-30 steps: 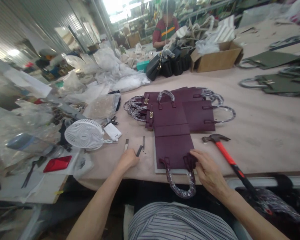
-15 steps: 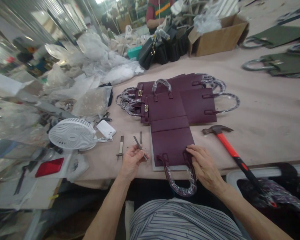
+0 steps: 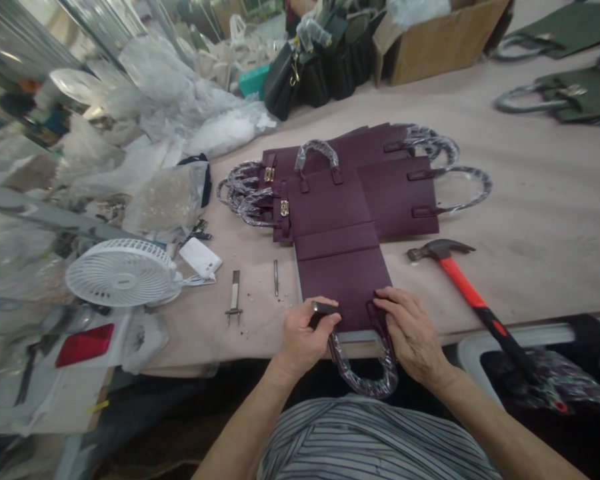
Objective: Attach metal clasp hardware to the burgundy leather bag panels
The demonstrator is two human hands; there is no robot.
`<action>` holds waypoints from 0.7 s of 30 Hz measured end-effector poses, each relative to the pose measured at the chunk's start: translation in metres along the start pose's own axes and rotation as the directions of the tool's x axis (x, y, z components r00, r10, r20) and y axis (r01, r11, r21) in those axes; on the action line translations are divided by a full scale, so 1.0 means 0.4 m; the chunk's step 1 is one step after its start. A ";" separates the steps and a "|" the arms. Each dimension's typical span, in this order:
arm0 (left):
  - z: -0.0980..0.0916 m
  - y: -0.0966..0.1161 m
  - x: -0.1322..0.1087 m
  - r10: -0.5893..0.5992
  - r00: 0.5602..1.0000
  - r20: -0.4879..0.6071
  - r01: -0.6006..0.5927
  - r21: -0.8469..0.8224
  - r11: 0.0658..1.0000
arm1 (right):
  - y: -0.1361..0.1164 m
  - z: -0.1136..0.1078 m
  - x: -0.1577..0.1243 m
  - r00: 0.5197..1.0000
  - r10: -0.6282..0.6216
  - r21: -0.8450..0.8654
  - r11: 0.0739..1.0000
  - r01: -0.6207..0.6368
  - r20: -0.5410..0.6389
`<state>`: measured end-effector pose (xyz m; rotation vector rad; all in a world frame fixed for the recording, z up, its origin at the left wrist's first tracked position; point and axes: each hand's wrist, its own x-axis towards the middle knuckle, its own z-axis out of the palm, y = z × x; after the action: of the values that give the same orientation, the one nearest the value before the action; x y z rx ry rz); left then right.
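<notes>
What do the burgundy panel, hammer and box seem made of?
Panel: matte leather or imitation, by its smooth, even surface. Hammer: grey head, probably steel by its dull sheen; orange-and-black grip, perhaps rubber or plastic. Box: matte brown cardboard, by its folded flaps.

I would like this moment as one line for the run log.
Left-hand grip: holding dark tool | right-hand grip: touching maroon panel beside handle | hammer: lying right of panel

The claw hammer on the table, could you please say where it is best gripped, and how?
Probably by its black lower handle, from the near right with the right hand: that end slants off the table, while the hammer head lies farther in.
</notes>
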<state>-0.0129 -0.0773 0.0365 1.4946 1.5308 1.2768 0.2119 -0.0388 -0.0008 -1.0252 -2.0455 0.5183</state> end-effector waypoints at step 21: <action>0.020 -0.019 -0.008 0.247 0.969 -0.015 -0.245 0.084 0.966 | 0.003 0.004 -0.004 1.000 0.006 0.014 1.000 -0.006 -0.017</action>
<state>-0.0077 -0.0777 0.0262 1.7715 1.4626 1.3910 0.2118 -0.0395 -0.0034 -1.0247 -2.0214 0.5249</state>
